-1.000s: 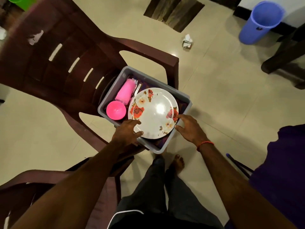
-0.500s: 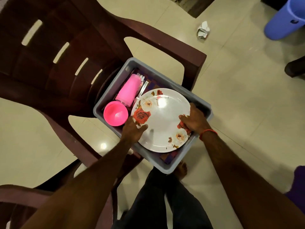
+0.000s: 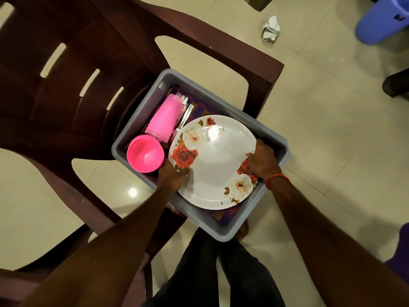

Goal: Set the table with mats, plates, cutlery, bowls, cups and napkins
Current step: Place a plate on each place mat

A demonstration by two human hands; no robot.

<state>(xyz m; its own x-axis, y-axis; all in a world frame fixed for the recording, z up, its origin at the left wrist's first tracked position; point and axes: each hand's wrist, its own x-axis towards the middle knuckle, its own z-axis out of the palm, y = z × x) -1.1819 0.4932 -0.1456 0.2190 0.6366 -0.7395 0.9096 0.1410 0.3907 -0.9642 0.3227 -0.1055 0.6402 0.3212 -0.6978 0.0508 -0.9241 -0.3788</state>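
Observation:
A grey tub sits on the seat of a dark brown plastic chair. In the tub lies a white plate with red and white roses. My left hand grips the plate's left rim, thumb on top. On the opposite rim my right hand holds the plate, fingers curled over its edge. Left of the plate stand a pink bowl and a stack of pink cups on its side. Cutlery lies beside the cups. A purple patterned mat shows under the plate.
A second brown chair stands at the lower left. On the tiled floor are a crumpled paper and a blue bucket at the upper right. My legs and feet are below the tub. Purple cloth is at the right edge.
Both hands moved from the tub's near edge onto the plate's two rims and closed on them. My head came closer to the tub.

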